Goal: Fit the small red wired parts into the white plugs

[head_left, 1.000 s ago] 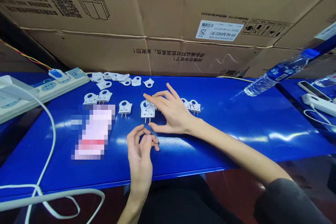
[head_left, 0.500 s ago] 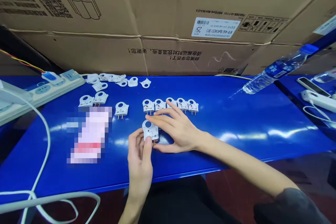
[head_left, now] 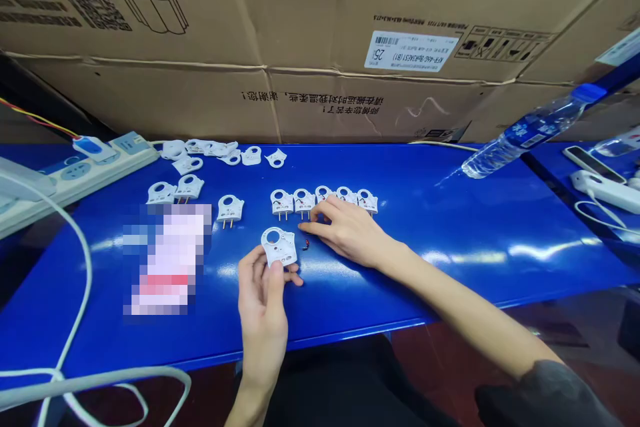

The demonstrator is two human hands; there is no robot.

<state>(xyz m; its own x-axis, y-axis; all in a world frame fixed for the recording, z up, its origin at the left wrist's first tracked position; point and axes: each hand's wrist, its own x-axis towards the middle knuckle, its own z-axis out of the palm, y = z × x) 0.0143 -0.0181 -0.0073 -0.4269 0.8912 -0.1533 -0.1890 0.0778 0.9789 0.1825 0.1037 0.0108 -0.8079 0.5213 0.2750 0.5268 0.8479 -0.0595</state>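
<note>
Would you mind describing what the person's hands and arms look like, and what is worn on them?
Both the left hand and the right hand are bare: no gloves, rings or watch. The right forearm is uncovered up to a dark grey sleeve near the elbow. The left forearm is bare, with no sleeve in view.

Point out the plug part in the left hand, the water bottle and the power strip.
plug part (head_left: 279, 247), head view, flat white face.
water bottle (head_left: 533, 132), head view, blue label.
power strip (head_left: 75, 172), head view, top face.
</note>
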